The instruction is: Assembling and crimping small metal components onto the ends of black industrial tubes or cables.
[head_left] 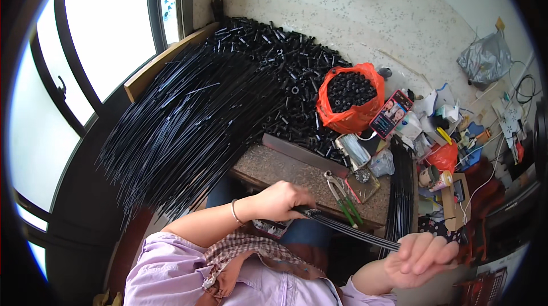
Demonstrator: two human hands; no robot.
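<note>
Gripping a thin bundle of black rods (351, 229) at both ends, the hands sit low in view: the left hand (282, 200), at about 6 o'clock, is closed in a fist around the capped end, and the right hand (421, 258), toward 4 o'clock, is curled loosely around the far end. Just beyond the bundle, green-handled pliers (342, 197) lie on the speckled worktop (274, 169). A big fan of long black rods (188, 117) spreads toward 10 o'clock, a heap of small black caps (285, 60) lies at 12 o'clock, and an orange bag (351, 103) of caps stands beside it
</note>
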